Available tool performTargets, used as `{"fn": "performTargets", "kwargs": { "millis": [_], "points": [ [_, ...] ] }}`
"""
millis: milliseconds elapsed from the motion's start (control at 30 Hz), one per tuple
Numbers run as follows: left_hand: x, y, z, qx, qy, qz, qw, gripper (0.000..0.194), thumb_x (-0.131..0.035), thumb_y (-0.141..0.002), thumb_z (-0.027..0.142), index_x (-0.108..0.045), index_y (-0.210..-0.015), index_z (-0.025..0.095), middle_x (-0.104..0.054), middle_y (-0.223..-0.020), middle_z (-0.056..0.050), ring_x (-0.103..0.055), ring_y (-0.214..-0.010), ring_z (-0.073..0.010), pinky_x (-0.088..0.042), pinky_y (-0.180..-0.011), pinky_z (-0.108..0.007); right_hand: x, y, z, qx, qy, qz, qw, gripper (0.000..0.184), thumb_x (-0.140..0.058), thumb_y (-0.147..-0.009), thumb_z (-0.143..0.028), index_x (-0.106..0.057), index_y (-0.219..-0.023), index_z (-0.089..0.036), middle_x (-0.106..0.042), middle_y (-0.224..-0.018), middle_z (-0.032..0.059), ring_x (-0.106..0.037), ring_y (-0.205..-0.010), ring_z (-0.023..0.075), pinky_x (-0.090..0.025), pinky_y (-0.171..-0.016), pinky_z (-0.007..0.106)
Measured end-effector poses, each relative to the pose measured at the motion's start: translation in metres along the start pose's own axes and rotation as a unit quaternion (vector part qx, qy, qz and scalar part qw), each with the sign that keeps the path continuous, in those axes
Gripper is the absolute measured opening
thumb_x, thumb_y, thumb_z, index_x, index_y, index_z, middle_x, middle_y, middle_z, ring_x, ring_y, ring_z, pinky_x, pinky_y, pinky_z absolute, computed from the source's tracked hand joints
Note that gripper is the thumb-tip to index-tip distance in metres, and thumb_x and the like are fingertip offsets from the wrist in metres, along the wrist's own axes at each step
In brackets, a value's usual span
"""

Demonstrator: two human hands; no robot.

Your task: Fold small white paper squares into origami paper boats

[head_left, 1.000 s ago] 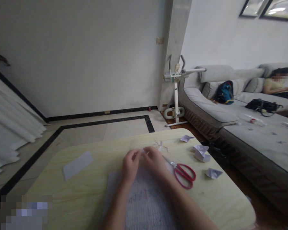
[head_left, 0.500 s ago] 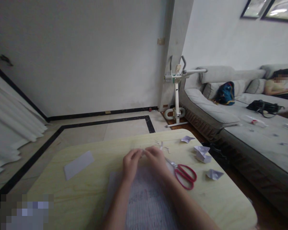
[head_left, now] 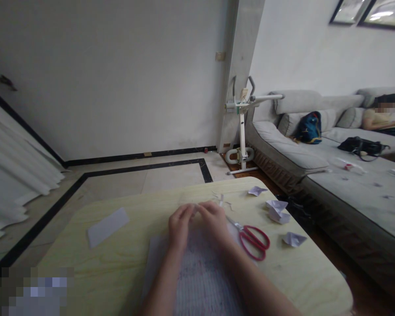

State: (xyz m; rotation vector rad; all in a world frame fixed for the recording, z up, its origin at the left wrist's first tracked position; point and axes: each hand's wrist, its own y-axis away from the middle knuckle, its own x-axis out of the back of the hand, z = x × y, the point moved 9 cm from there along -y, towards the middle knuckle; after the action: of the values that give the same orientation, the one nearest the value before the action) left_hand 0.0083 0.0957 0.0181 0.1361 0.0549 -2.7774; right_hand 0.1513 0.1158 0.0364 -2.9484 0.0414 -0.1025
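Note:
My left hand [head_left: 180,224] and my right hand [head_left: 214,219] meet over the far part of the table, fingers pinched together. Between the fingertips a small piece of white paper [head_left: 195,208] shows; the fingers hide most of it. Below both hands lies a lined sheet of paper [head_left: 204,281] with writing on it, partly covered by my forearms. Red-handled scissors [head_left: 255,241] rest just right of my right hand, blades pointing toward it. Thin paper scraps [head_left: 221,200] lie beyond my right hand.
Folded paper pieces stand along the table's right side: one far [head_left: 257,191], one middle [head_left: 278,211], one nearer [head_left: 294,239]. A white paper rectangle [head_left: 108,227] lies on the left of the wooden table [head_left: 112,272]. A person [head_left: 383,118] sits on the grey sofa [head_left: 289,153].
Both hands stay in nearly the same place, with only a slight shift of the fingers around the small paper. The scissors and folded papers have not moved.

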Motion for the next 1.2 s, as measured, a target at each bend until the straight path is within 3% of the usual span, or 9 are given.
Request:
{"fn": "performTargets", "kwargs": {
  "millis": [800, 1033, 1200],
  "points": [
    [0.003, 0.000, -0.002, -0.016, -0.016, 0.022, 0.999, 0.031, -0.064, -0.070, 0.042, -0.070, -0.079, 0.013, -0.065, -0.070, -0.003, -0.056, -0.063, -0.0137, -0.042, -0.058, -0.022, -0.001, 0.002, 0.005, -0.060, -0.030, 0.015, 0.998, 0.017, -0.060, -0.073, -0.028, -0.072, -0.072, -0.016, -0.070, -0.074, 0.0050, -0.062, -0.074, 0.0190, -0.046, -0.070, 0.028],
    [0.003, 0.000, -0.005, -0.013, -0.007, 0.020, 1.000, 0.032, -0.063, -0.071, 0.043, -0.069, -0.081, 0.013, -0.065, -0.073, -0.004, -0.057, -0.066, -0.0143, -0.043, -0.059, -0.022, -0.001, 0.003, 0.006, -0.057, -0.043, 0.027, 0.997, 0.019, -0.061, -0.072, -0.031, -0.071, -0.074, -0.015, -0.069, -0.073, 0.0050, -0.060, -0.071, 0.0182, -0.046, -0.066, 0.027],
    [0.015, -0.005, -0.014, 0.011, 0.037, 0.052, 0.998, 0.035, -0.064, -0.071, 0.042, -0.068, -0.091, 0.013, -0.067, -0.088, -0.007, -0.060, -0.075, -0.0160, -0.045, -0.063, -0.023, 0.011, -0.003, 0.022, -0.088, -0.077, 0.067, 0.991, 0.023, -0.061, -0.072, -0.036, -0.067, -0.073, -0.015, -0.061, -0.058, 0.0001, -0.052, -0.050, 0.0120, -0.040, -0.048, 0.023]
  ]
}}
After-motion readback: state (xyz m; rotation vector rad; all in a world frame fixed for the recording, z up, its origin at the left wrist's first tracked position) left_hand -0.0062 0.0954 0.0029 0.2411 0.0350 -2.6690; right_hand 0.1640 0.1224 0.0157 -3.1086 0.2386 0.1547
